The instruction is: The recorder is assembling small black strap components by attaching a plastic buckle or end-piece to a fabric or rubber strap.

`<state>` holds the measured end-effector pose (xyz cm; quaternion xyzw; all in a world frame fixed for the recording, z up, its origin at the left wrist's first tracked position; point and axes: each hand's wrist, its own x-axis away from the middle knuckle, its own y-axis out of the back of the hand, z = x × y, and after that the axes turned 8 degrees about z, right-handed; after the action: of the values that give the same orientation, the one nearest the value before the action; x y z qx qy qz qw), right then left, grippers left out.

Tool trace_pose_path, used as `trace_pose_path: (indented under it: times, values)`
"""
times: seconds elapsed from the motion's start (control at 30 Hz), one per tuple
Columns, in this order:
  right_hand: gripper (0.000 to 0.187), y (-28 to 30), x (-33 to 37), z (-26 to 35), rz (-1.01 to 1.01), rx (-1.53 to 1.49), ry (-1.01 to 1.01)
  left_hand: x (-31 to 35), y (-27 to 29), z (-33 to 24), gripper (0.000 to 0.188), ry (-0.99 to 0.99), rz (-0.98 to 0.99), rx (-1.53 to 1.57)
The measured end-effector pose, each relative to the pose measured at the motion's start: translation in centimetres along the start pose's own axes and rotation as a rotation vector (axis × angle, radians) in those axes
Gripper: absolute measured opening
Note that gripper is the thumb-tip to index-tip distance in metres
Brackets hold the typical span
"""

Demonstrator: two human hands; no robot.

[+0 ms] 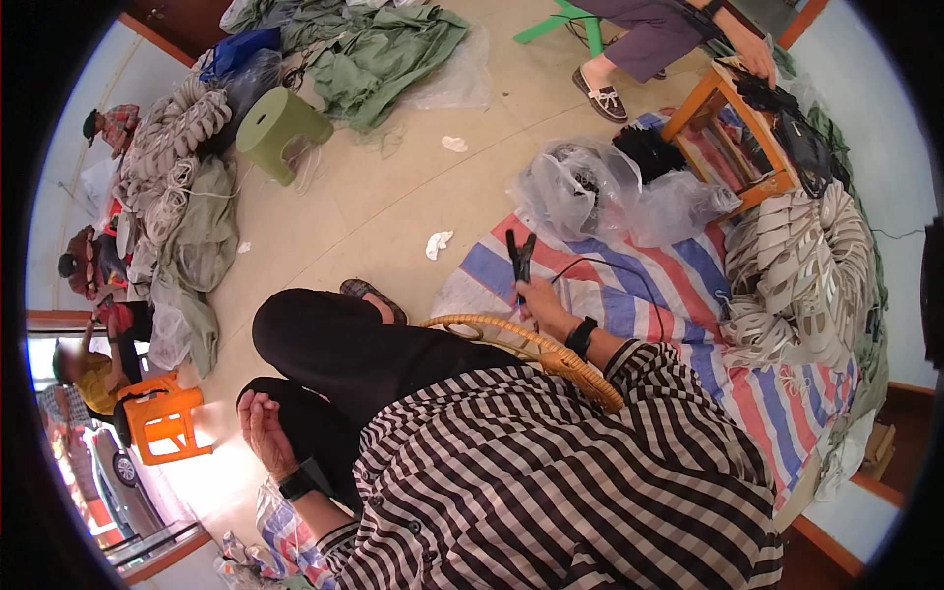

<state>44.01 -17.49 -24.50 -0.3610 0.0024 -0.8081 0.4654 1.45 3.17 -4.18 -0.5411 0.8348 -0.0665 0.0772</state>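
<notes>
My right hand point(542, 303) is closed around a black two-pronged piece point(520, 255), its prongs pointing away from me; its exact kind is not clear. A thin black cord point(629, 270) curves over the striped sheet beside that hand. Under my right forearm lies the curved, woven-looking tan rim point(565, 362) of a chair or basket, partly hidden by my checked shirt. My left hand point(265, 433) is beside my black-trousered knee, palm turned up, fingers loosely bent and nothing visible in them.
A striped sheet point(615, 295) bears clear plastic bags point(580, 187) and a pile of beige straps point(801, 270). A wooden stool point(777, 184) stands near a seated person's leg. Across the floor are a green stool point(280, 123), green cloth point(383, 69) and an orange stool point(162, 423).
</notes>
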Motion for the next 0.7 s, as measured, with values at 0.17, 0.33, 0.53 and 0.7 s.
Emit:
trace_pose_path:
  times: [0.17, 0.33, 0.53, 0.7]
  values:
    - [0.017, 2.2, -1.6, 9.2, -0.214, 0.020, 0.498, -0.2, -0.5, -0.4, 0.025, 0.010, -0.051, -0.022]
    - [0.014, 10.2, -3.1, 19.1, -0.428, -0.188, 0.744, -0.5, -1.1, -0.4, 0.025, 0.018, -0.025, -0.052]
    - [0.013, 22.5, -7.6, 14.9, -0.339, -0.620, 0.454, -0.8, -0.1, 0.0, 0.025, 0.079, -0.094, -0.096]
    - [0.016, 19.4, -7.4, 5.1, -0.217, -0.543, 0.202, -1.7, -1.3, 0.0, 0.028, 0.090, -0.048, -0.136]
